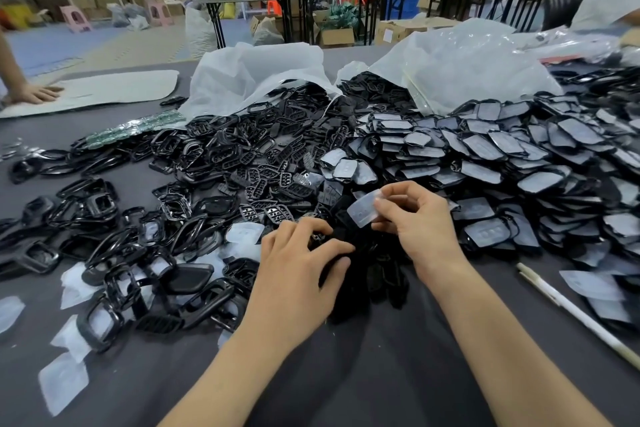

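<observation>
1. Head view: the right hand (422, 218) pinches a clear film (362, 210) between thumb and fingertips. The film is thin, glossy and see-through, a rounded rectangle with faint raised bumps.
2. The film sits at 9 o'clock of the right hand, lifted above the pile. It is at about 1 o'clock of the left hand (298, 253), near it but apart.
3. The left hand lies palm down with its fingers bent onto a dark heap (374, 274) of matte black pieces. Whether it grips one cannot be told.
4. A soft, faintly creased grey cloth (346, 374) covers the table.
5. At 3 o'clock of the hands, flat black shells (502, 156) lie in overlapping rows, each topped with pale film.
6. At 9 o'clock lie shiny black frames (104, 253), hollow rounded loops, with loose films (64, 381) among them.
7. At 12 o'clock, two crinkled, milky plastic bags (467, 59) spill more black parts.
8. At 4 o'clock, a thin white stick (571, 312) lies on the cloth.
</observation>
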The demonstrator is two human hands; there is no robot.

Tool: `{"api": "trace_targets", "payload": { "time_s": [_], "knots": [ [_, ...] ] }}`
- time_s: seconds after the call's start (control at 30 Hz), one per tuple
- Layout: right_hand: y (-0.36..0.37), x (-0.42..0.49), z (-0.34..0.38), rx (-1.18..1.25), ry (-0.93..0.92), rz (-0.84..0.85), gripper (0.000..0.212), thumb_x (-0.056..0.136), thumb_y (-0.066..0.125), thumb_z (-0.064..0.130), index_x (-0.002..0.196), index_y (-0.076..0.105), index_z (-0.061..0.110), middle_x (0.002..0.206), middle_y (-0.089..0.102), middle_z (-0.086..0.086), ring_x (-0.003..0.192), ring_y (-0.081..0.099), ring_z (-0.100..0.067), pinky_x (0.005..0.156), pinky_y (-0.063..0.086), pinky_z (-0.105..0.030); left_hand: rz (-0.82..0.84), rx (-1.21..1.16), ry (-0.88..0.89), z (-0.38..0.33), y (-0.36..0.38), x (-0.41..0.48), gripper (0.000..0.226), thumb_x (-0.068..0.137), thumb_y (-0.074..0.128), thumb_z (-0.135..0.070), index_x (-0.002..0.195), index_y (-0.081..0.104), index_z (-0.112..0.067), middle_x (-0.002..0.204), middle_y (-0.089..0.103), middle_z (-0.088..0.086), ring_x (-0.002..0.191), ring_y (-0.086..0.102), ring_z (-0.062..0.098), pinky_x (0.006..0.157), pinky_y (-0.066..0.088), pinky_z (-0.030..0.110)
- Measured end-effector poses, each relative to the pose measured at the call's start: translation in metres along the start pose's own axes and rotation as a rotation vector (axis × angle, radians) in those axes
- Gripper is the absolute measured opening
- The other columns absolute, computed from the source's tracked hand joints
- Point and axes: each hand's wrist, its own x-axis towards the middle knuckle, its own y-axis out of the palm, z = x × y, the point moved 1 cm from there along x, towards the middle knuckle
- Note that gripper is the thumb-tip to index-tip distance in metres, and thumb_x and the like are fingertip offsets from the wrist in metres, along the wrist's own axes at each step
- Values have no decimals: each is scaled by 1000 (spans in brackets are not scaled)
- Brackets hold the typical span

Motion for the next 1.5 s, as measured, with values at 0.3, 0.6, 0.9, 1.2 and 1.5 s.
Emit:
{"api": "trace_targets", "payload": {
  "time_s": [0.3, 0.6, 0.9, 1.2, 1.5],
  "knots": [
    [6, -11, 11, -351, -111, 15, 16, 87, 64, 10, 75, 63, 19, 70, 65, 2, 65, 62, -10, 58, 53, -25, 33, -5, -80, -2, -5, 3, 9, 80, 75, -30, 82, 68, -26, 89, 61, -11, 89, 53, 16, 86, 26, 30],
    [9, -14, 15, -282, -94, 63, 13, 85, 66, 6, 79, 67, 17, 65, 66, 4, 52, 56, -3, 51, 41, -17, 53, -24, -209, -6, -9, 4, 28, 85, 68, -30, 113, 64, -32, 84, 42, -16, 89, 40, 9, 79, 19, 25],
    [7, -13, 19, 277, 116, 27, 20, 85, 59, -11, 87, 57, 8, 75, 61, -10, 57, 68, -16, 54, 53, -18, -158, -247, -169, -3, -15, 7, 19, 84, 67, -1, 91, 68, -18, 80, 62, -20, 77, 55, -7, 72, 37, 2],
    [11, -16, 20, 224, 183, 102, 21, 88, 56, -6, 78, 65, 10, 68, 63, -5, 59, 69, -19, 54, 55, -23, -178, -1055, -502, -3, -22, 14, 26, 95, 48, 8, 101, 51, -17, 91, 73, 7, 78, 74, 19, 66, 58, 24],
    [13, -20, 22, 140, 106, 175, 16, 86, 65, 3, 77, 66, 16, 69, 70, 0, 63, 64, -10, 58, 55, -21, -112, -1212, -582, -5, -19, 14, 34, 95, 40, 13, 114, 50, -12, 96, 74, 8, 78, 74, 27, 65, 60, 29]
  ]
}}
